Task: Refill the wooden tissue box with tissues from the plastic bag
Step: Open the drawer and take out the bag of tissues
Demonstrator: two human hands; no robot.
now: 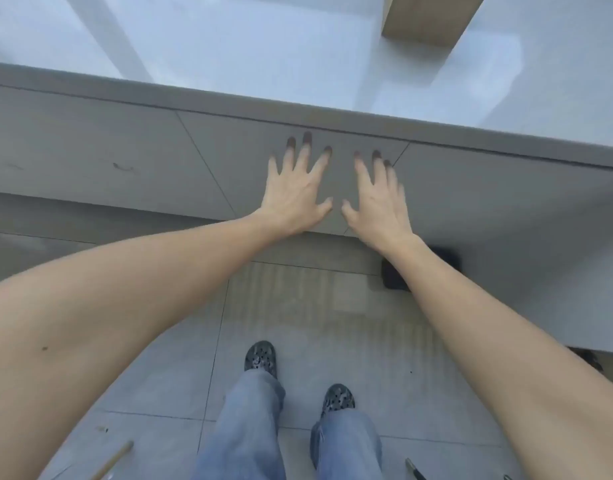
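A wooden box-like object (426,19), possibly the tissue box, stands on the white countertop (263,53) at the top right, partly cut off by the frame edge. No plastic bag or tissues are in view. My left hand (296,194) and my right hand (377,199) are stretched out side by side, palms down, fingers spread, in front of the grey cabinet front (125,157) just below the counter edge. Neither hand holds anything. Both are well short of the wooden object.
The counter's grey edge (436,133) runs diagonally across the view. Below are my legs in jeans and patterned shoes (260,356) on a tiled floor. A dark square object (395,275) lies on the floor by my right wrist. A wooden stick (114,459) lies at bottom left.
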